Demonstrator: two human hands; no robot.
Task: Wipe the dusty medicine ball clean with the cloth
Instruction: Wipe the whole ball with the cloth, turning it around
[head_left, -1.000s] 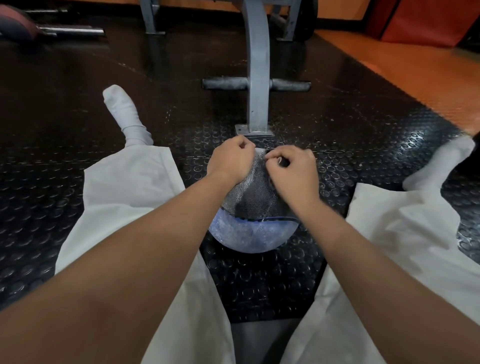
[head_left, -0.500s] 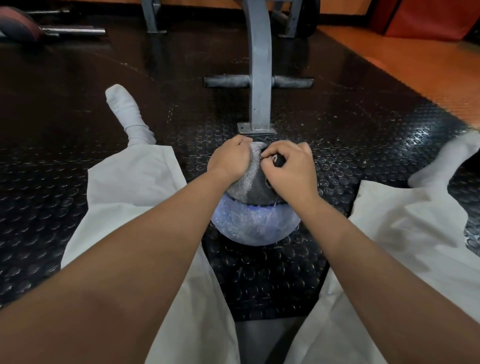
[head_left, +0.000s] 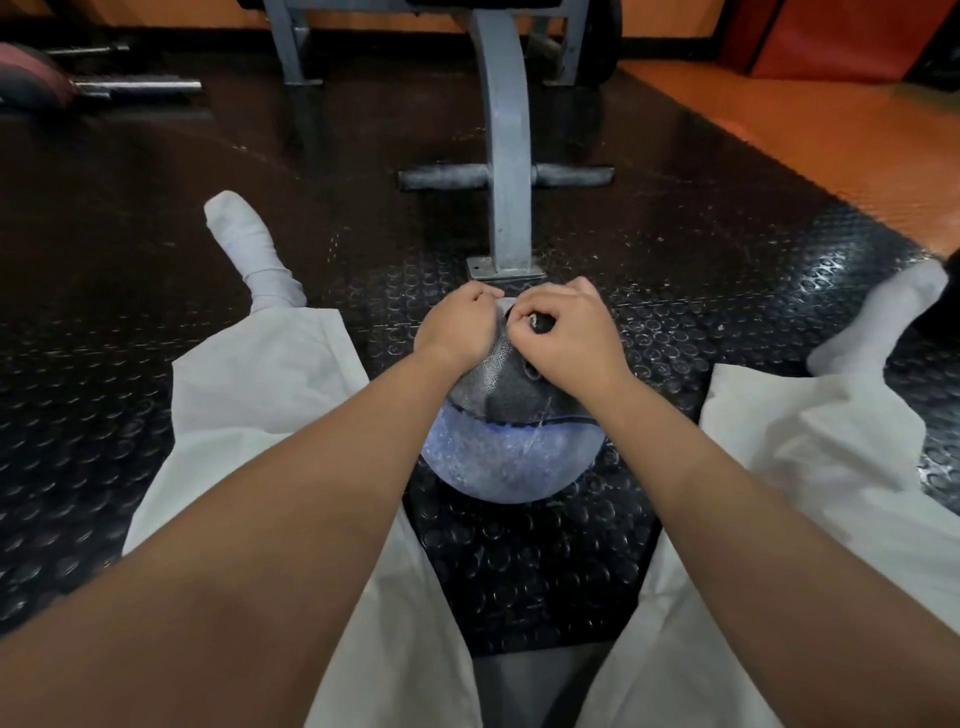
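Observation:
A dusty, pale blue medicine ball (head_left: 506, 462) sits on the black studded mat between my spread legs. A grey cloth (head_left: 501, 387) is draped over its top half. My left hand (head_left: 460, 325) lies curled on the cloth's far left side, gripping it against the ball. My right hand (head_left: 569, 332) pinches a bunched fold of the cloth at the top of the ball. The ball's far side is hidden under the cloth and both hands.
A grey metal bench post (head_left: 506, 156) with a crossbar and foot plate stands just beyond the ball. My white-trousered legs (head_left: 260, 405) flank it. A barbell end (head_left: 135, 85) lies far left. Orange floor (head_left: 831, 135) borders the mat (head_left: 535, 566) on the right.
Both hands stay at the top of the ball. The cloth's lower edge sits slightly higher, showing a little more blue, and the right hand's fingers have bunched the cloth tighter.

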